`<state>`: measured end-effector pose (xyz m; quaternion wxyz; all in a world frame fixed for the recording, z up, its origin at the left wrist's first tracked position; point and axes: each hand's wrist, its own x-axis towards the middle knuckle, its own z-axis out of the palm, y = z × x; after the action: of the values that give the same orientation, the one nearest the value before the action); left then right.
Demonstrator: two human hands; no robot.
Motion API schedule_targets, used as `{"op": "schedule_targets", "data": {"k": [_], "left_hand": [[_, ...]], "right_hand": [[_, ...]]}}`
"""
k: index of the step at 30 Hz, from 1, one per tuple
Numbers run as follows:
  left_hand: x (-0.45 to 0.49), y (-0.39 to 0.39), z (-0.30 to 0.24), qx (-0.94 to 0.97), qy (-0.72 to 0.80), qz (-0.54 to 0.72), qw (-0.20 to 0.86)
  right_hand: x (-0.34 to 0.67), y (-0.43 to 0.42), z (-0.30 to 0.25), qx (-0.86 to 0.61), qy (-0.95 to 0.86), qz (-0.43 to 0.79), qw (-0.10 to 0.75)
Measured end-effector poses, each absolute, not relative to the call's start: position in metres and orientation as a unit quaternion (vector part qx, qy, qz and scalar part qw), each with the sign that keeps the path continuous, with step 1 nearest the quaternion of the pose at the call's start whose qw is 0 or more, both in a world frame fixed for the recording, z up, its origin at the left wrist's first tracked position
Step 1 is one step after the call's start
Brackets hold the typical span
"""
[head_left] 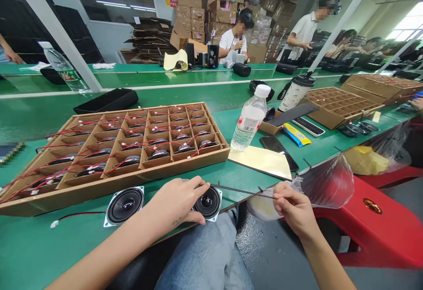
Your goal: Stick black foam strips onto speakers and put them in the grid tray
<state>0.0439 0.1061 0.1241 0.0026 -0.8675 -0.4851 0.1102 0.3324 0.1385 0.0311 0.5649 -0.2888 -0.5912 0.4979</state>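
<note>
My left hand (181,199) grips a square-framed speaker (209,202) with a black cone at the table's front edge, thumb and fingers at its sides. My right hand (294,208), off to the right past the edge, pinches the end of a thin black strip (243,190). That strip stretches taut across to the speaker; its far end is hidden near my left fingers. A second speaker (126,205) lies face up on the green table to the left, with a red and black wire ending in a white plug (54,224).
Behind my hands stands a divided cardboard box (185,163) full of wired speakers. A water bottle (249,120), a yellow sheet (261,162), a phone (280,151) and a tumbler (295,94) stand or lie rightward. Plastic bags (330,184) hang beside a red stool (380,219).
</note>
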Motion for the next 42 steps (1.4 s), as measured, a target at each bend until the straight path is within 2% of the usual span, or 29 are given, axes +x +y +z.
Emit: {"op": "schedule_targets", "data": {"k": [14, 24, 30, 33, 36, 38, 42], "left_hand": [[0.050, 0.113, 0.137, -0.864, -0.477, 0.159, -0.035], [0.055, 0.105, 0.133, -0.880, -0.447, 0.146, 0.062], [0.073, 0.094, 0.126, -0.819, -0.542, 0.161, 0.097], [0.063, 0.103, 0.126, -0.811, -0.572, 0.119, 0.003], [0.037, 0.116, 0.126, -0.835, -0.514, 0.003, -0.197], [0.020, 0.122, 0.123, -0.827, -0.479, -0.056, -0.290], [0.007, 0.126, 0.115, -0.818, -0.475, -0.082, -0.314]], "right_hand": [[0.332, 0.081, 0.045, -0.332, -0.727, 0.369, 0.474], [0.299, 0.054, 0.050, -0.326, -0.743, 0.394, 0.432], [0.295, 0.097, 0.063, -0.320, -0.740, 0.353, 0.476], [0.291, 0.129, 0.062, -0.318, -0.702, 0.380, 0.512], [0.286, 0.151, 0.060, -0.305, -0.646, 0.442, 0.542], [0.282, 0.159, 0.060, -0.298, -0.619, 0.476, 0.549], [0.279, 0.168, 0.062, -0.304, -0.587, 0.508, 0.552]]}}
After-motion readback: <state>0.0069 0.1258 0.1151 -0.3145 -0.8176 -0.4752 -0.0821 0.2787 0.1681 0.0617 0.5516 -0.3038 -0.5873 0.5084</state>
